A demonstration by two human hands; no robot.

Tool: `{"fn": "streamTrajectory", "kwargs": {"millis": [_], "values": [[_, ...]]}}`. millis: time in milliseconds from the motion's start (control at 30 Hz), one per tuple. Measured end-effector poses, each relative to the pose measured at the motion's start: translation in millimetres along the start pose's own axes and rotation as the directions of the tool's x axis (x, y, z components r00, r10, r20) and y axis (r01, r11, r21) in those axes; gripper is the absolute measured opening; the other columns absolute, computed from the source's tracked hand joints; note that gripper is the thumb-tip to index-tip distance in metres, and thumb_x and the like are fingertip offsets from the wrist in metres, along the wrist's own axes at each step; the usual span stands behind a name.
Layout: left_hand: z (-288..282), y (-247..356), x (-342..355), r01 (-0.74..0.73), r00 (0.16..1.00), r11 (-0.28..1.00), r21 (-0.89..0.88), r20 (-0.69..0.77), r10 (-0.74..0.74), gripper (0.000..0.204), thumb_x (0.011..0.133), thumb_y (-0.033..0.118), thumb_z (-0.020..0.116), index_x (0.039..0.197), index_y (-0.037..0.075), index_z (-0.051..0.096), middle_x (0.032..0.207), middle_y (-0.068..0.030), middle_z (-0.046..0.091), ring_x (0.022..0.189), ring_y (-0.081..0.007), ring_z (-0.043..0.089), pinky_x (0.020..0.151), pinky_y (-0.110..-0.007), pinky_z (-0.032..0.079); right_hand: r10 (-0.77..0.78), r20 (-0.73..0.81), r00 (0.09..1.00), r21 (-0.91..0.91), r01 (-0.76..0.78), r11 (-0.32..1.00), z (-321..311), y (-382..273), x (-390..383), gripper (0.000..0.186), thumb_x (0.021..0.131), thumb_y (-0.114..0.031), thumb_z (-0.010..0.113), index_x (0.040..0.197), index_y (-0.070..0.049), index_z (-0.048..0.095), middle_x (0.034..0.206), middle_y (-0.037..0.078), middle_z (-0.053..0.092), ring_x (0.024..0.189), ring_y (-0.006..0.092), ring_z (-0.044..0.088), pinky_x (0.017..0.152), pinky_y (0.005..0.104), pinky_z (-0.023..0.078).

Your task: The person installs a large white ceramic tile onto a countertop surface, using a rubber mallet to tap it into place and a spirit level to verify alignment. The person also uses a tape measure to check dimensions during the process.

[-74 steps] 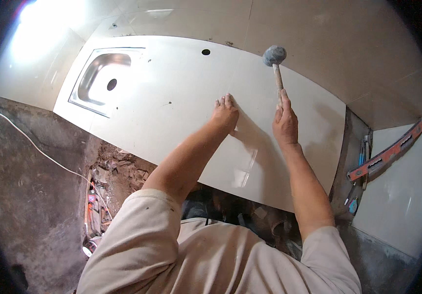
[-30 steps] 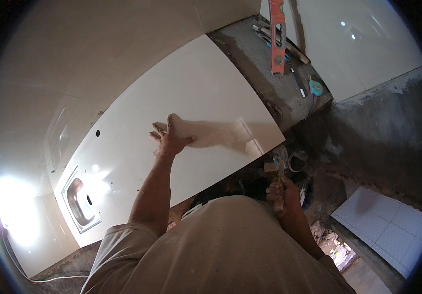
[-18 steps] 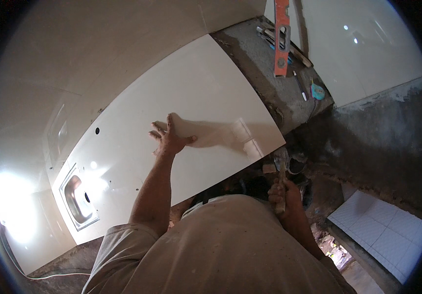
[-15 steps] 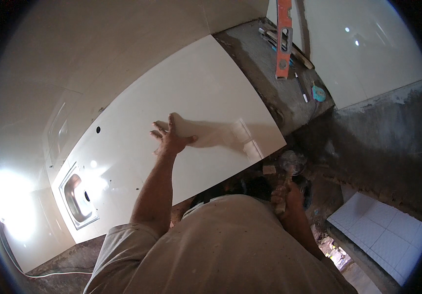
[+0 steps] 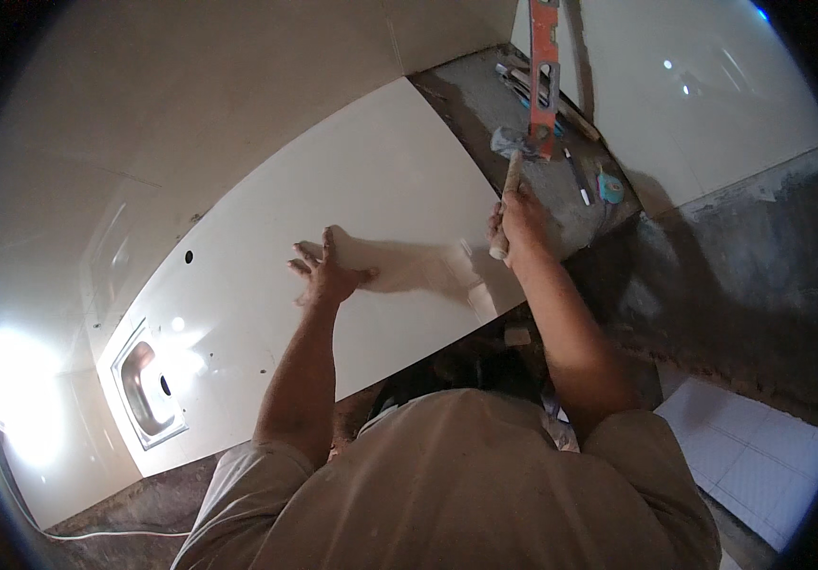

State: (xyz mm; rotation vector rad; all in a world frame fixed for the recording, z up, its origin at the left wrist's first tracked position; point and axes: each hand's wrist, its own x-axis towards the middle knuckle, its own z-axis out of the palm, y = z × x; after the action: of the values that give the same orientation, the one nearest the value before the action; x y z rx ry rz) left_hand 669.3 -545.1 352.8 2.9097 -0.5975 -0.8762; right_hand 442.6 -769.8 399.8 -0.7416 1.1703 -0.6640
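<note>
My left hand (image 5: 330,277) lies with spread fingers on a large white countertop slab (image 5: 385,180). My right hand (image 5: 521,220) grips a wooden-handled mallet (image 5: 509,142), whose grey head is raised above the slab's right end, in front of the orange spirit level (image 5: 544,71) as seen from here. A steel sink (image 5: 143,389) is set into the slab's left part, and a dark round hole (image 5: 189,257) sits near its back edge. Beyond the slab's right edge, a rough grey ledge (image 5: 577,223) holds the level, several long tools, a marker (image 5: 582,190) and a teal tape measure (image 5: 609,188).
Glossy tiled walls (image 5: 133,142) rise behind and to the right, above bare grey cement (image 5: 732,237). At lower right is a white gridded panel (image 5: 760,456). A white cable (image 5: 124,537) runs at lower left. Dark cluttered space shows below the slab's front edge.
My right hand has lifted the mallet from below the front edge up to the slab's right end. My left hand has stayed in place since a second ago. Earlier, the view turned rightward.
</note>
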Motion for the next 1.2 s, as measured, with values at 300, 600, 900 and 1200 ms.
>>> {"fn": "streamTrajectory", "kwargs": {"millis": [300,600,900,1200], "values": [[1,1,-4,0.004,1.0,0.999,-0.035,-0.015,-0.005,0.138,0.058,0.066,0.095,0.167,0.045,0.012,0.175,-0.02,-0.014,0.16,-0.0496,-0.009,0.102,-0.092,0.026,-0.028,-0.022,0.999,-0.094,0.026,0.995,19,17,21,0.02,0.109,-0.022,0.051,0.122,-0.007,0.053,0.082,0.002,0.053,0.057,0.0133,0.053,0.048,0.0319,0.046],[8,-17,12,0.023,0.999,0.996,-0.087,-0.043,-0.027,0.134,0.057,0.061,0.097,0.164,0.049,0.017,0.174,-0.0211,-0.016,0.159,-0.0507,-0.013,0.1,-0.095,0.022,-0.392,0.483,0.783,-0.725,0.608,0.323,49,58,8,0.059,0.105,-0.01,0.056,0.16,0.0,0.036,0.115,0.026,0.067,0.104,0.0368,0.067,0.088,0.0461,0.056],[1,-33,-3,-0.048,0.998,0.996,-0.08,-0.044,0.044,0.122,0.07,0.072,0.084,0.167,0.039,0.018,0.177,-0.0101,-0.006,0.162,-0.0417,-0.004,0.103,-0.096,0.017,-0.135,0.472,0.871,-0.87,0.485,0.091,65,69,-5,0.065,0.109,-0.012,0.049,0.168,-0.01,0.02,0.138,0.03,0.063,0.126,0.0419,0.065,0.102,0.0499,0.056],[5,-276,-14,-0.244,0.961,0.963,0.11,-0.109,0.256,0.1,0.087,0.046,0.08,0.167,0.032,0.022,0.176,0.0095,0.015,0.161,-0.0238,0.018,0.119,-0.082,0.027,-0.133,0.666,0.734,-0.744,0.666,-0.048,51,109,-59,0.054,0.112,-0.02,0.042,0.162,-0.006,0.03,0.129,0.033,0.066,0.116,0.0473,0.067,0.096,0.0548,0.057]]}}
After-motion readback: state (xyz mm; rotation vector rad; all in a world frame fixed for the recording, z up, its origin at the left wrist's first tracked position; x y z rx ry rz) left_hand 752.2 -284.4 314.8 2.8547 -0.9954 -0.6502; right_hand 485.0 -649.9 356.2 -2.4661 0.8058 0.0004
